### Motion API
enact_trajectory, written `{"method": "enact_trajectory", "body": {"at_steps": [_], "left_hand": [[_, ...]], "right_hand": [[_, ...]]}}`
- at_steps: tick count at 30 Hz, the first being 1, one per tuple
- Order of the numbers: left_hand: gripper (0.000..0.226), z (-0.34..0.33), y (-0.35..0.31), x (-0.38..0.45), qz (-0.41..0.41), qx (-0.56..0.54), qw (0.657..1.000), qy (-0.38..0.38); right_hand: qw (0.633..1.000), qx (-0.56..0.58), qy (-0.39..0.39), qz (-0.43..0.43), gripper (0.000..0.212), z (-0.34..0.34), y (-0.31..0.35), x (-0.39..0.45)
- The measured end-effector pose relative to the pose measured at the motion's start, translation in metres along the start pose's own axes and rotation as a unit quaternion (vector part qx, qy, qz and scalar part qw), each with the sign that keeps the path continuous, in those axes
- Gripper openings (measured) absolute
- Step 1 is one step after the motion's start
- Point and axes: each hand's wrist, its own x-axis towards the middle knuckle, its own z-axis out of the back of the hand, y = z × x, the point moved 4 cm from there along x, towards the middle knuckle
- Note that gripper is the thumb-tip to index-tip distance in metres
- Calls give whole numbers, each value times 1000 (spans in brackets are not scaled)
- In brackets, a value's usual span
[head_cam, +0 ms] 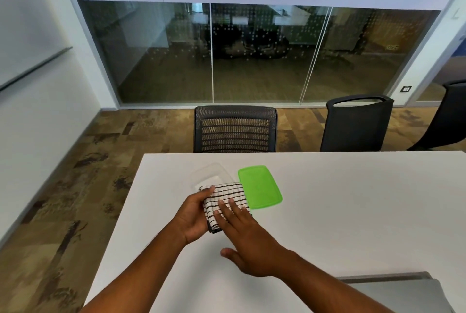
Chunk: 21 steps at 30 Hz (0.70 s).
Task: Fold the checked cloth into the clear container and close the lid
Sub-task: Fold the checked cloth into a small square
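Nearest the wearer, the right hand [248, 242] lies flat and wide, palm down, its fingers [228, 208] spread over the near half of the checked cloth [227, 199] and its thumb out to the side on the white table [353, 211]. It pins the cloth and grips nothing. Just to its left, the left hand [195, 214] cups the cloth's left edge, fingers curled over the top of the bundle, holding that side.

The cloth is already folded into a compact, thick rectangle under both hands. Its far end lies over the near rim of the clear container [209, 174], which sits open just beyond the left hand's fingertips. The green lid [259, 186] lies flat on the table beyond and to the right of the right hand, touching or nearly touching the cloth's right edge.

The step in hand looks like pressing the fold flat before loading. To do it well, I would keep the palm pressure even so the layers do not slide, square the edges with the left hand, and check that the bundle is narrower than the container's opening before lifting it in.
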Motion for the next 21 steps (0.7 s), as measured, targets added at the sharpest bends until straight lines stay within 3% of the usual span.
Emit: {"method": "enact_trajectory", "body": {"at_steps": [2,4,6,8,10,11,13,14,16,19,21], "left_hand": [[47,3,3,-2,3,17,1000,-19],[48,7,3,-4,4,16,1000,-25],[47,10,2,-4,3,8,1000,-20],[45,7,2,-6,5,0,1000,-8],[46,4,3,-8,6,-5,1000,10],[46,2,3,-7,8,-4,1000,18],[46,1,4,-6,7,2,1000,18],[47,-1,5,-5,6,5,1000,16],[44,-3,6,-2,-22,34,999,-7],[35,1,6,4,-110,166,977,-83],[41,7,9,3,-128,224,959,-121]], "right_hand": [[996,74,-38,16,64,3,-5,-1],[971,181,-156,-9,42,15,-14,0],[930,238,-268,-83,28,23,-31,1],[898,251,-310,-183,32,25,-47,5],[844,348,-275,-303,48,24,-58,9],[794,448,-228,-341,50,21,-59,12],[682,629,-115,-354,40,14,-53,16],[653,668,-84,-346,38,13,-48,17],[644,675,-94,-347,37,11,-47,17],[665,629,-164,-367,35,6,-49,19],[671,618,-186,-364,32,4,-50,19]]}}
